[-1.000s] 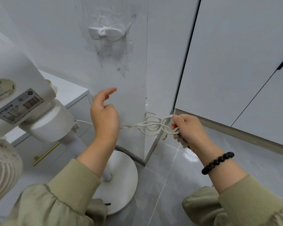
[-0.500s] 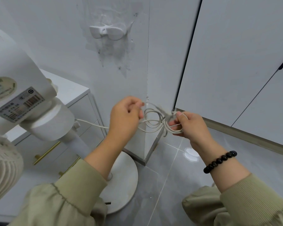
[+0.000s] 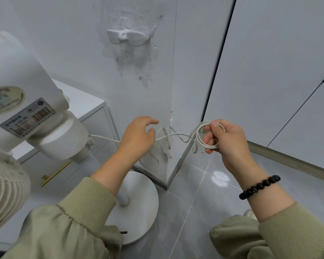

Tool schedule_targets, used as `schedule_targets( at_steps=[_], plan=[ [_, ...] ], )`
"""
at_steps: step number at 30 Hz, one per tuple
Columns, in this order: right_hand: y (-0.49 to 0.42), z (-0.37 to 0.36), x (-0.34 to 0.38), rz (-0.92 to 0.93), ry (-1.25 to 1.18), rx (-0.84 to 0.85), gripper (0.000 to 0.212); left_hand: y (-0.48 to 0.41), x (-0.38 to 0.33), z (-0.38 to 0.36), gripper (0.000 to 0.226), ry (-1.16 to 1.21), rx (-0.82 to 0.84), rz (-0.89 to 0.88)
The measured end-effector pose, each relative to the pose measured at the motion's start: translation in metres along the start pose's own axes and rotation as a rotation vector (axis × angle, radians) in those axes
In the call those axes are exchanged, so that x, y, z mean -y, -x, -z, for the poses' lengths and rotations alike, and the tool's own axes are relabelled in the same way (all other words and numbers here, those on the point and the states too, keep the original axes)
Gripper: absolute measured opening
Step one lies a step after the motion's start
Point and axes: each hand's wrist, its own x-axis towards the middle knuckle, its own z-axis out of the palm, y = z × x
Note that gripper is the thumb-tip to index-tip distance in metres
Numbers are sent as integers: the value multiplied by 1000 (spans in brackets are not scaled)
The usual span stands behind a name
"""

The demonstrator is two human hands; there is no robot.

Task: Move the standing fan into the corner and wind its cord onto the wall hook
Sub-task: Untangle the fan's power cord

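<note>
The white standing fan (image 3: pixel 34 116) stands at the left, its round base (image 3: pixel 138 208) on the floor beside the wall corner. Its white cord (image 3: pixel 178 136) runs from the fan's neck past my left hand to a small coil. My right hand (image 3: pixel 226 141) is shut on that coil, thumb on top. My left hand (image 3: pixel 138 139) hovers at the cord's straight part with fingers curled and apart; whether it touches the cord is unclear. The white double wall hook (image 3: pixel 128 37) sits high on the wall, bare, well above both hands.
A white drawer cabinet (image 3: pixel 86 109) with a brass handle (image 3: pixel 55 173) stands behind the fan against the wall. White cupboard doors (image 3: pixel 269 71) fill the right side. The grey tiled floor (image 3: pixel 204 212) lies below, and my knee shows at the bottom right.
My hands have drawn apart: the right one has carried the coil to the right and slightly up, and the left one has let go of the loops and opened its fingers.
</note>
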Motion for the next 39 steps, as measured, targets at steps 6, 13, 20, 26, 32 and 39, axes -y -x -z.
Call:
schedule_targets(
  at_steps=[6,13,20,26,32,39],
  plan=[
    [-1,0,0,15,-46,13,32,6,-4,-7,29,-39,283,-42],
    [-8,6,-3,18,-44,-78,31,2,1,-4,61,25,200,-71],
    [-13,9,-8,-20,364,-79,38,8,-5,-1,61,65,162,-143],
    [-3,-9,-16,-69,364,327,33,14,-7,6,54,-17,271,-274],
    [-2,-23,-23,-69,296,421,37,21,-7,8,50,-56,335,-329],
    [-10,-31,-22,-295,164,561,33,22,1,8,50,-118,303,-315]
  ],
)
